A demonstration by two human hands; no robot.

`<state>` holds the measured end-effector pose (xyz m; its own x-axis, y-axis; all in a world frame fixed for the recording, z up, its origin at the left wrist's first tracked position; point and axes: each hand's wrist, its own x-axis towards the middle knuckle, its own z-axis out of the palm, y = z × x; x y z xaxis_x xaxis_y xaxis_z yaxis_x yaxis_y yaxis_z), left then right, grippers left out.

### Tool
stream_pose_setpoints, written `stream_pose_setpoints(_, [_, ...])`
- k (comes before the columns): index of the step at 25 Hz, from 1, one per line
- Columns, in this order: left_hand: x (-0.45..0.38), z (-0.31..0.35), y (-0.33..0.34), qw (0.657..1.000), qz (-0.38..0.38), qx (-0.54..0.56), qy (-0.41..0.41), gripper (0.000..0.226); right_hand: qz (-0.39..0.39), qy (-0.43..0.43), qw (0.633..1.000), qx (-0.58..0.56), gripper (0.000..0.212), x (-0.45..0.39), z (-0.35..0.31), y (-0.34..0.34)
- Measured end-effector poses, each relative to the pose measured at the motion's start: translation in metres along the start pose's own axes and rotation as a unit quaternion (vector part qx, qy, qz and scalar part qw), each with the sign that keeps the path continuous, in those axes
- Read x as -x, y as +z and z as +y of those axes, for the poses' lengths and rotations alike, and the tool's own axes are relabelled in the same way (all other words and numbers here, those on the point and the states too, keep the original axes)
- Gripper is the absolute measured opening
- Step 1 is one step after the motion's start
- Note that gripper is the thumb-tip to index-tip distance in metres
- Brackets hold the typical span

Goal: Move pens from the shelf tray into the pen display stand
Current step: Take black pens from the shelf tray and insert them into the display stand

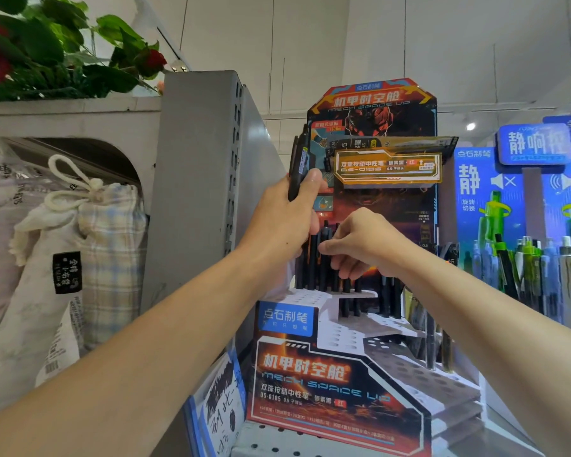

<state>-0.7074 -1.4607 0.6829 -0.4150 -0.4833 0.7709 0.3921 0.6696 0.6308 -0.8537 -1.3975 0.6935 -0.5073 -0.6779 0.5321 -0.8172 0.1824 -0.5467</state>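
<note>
The pen display stand (340, 377) is a red and black stepped cardboard unit with white tiers full of holes, standing on the shelf. Several black pens (312, 265) stand upright in its top tier. My left hand (289, 214) is raised at the stand's left side, shut on a bunch of black pens (298, 159) that stick up above my thumb. My right hand (360, 244) hovers over the top tier, its fingertips pinched on one black pen (325, 240) standing among the others. No shelf tray is in view.
A grey metal shelf upright (198, 179) stands just left of the stand. Cloth drawstring bags (80, 252) fill the left shelf, with flowers (47, 44) above. A blue stand of green and white pens (524, 258) is at the right. A handwritten price card (225, 407) leans at the stand's lower left.
</note>
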Motion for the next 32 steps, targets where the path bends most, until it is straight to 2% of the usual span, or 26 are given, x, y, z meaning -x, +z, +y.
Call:
stream_pose_setpoints(2, [0.000, 0.001, 0.000, 1.000, -0.008, 0.006, -0.028, 0.035, 0.041, -0.032, 0.997, 0.057, 0.030, 0.003, -0.004, -0.004])
stream_pose_setpoints(3, [0.000, 0.001, 0.002, 0.998, -0.014, 0.024, -0.052, 0.036, 0.075, -0.065, 0.995, 0.026, 0.032, 0.004, -0.006, -0.006])
stream_pose_setpoints(4, [-0.001, 0.001, 0.003, 0.996, -0.021, 0.039, -0.075, 0.035, 0.089, -0.097, 0.990, -0.059, 0.032, 0.006, -0.009, -0.010])
stream_pose_setpoints(5, [-0.002, 0.001, 0.004, 0.994, -0.030, 0.046, -0.092, 0.034, 0.070, -0.122, 0.976, -0.167, 0.032, 0.009, -0.013, -0.015])
stream_pose_setpoints(7, [-0.004, 0.002, 0.007, 0.991, -0.051, 0.055, -0.111, 0.034, -0.049, -0.143, 0.938, -0.313, 0.030, 0.016, -0.021, -0.023])
stream_pose_setpoints(8, [-0.004, 0.002, 0.008, 0.989, -0.062, 0.066, -0.117, 0.034, -0.104, -0.147, 0.925, -0.335, 0.026, 0.018, -0.022, -0.025])
stream_pose_setpoints(10, [-0.001, 0.004, 0.011, 0.985, -0.094, 0.090, -0.115, 0.029, -0.145, -0.148, 0.917, -0.341, 0.022, 0.018, -0.022, -0.027])
stream_pose_setpoints(11, [0.002, 0.004, 0.013, 0.984, -0.107, 0.090, -0.109, 0.025, -0.130, -0.142, 0.917, -0.350, 0.025, 0.016, -0.022, -0.029])
stream_pose_setpoints(13, [0.004, 0.004, 0.015, 0.989, -0.102, 0.052, -0.093, 0.027, -0.049, -0.119, 0.913, -0.388, 0.027, 0.011, -0.019, -0.035])
stream_pose_setpoints(16, [0.001, 0.003, 0.013, 0.999, -0.013, -0.003, -0.040, 0.024, 0.100, -0.078, 0.932, -0.339, 0.024, 0.006, -0.008, -0.041])
stream_pose_setpoints(18, [-0.001, 0.008, 0.010, 0.998, 0.008, 0.044, -0.033, 0.022, 0.133, -0.072, 0.954, -0.258, 0.021, 0.004, 0.001, -0.036])
stream_pose_setpoints(20, [0.000, 0.013, 0.007, 0.997, -0.004, 0.063, -0.045, 0.028, 0.134, -0.070, 0.966, -0.211, 0.020, 0.005, 0.007, -0.029])
stream_pose_setpoints(24, [0.006, 0.019, 0.007, 0.994, -0.041, 0.043, -0.091, 0.049, 0.140, -0.068, 0.968, -0.196, 0.018, 0.004, 0.009, -0.021])
stream_pose_setpoints(27, [0.008, 0.021, 0.005, 0.986, -0.042, 0.109, -0.122, 0.042, 0.127, -0.066, 0.969, -0.202, 0.019, 0.001, 0.008, -0.016])
stream_pose_setpoints(32, [0.009, 0.020, 0.001, 0.984, -0.032, 0.115, -0.131, 0.030, 0.107, -0.062, 0.975, -0.185, 0.020, 0.000, 0.006, -0.010])
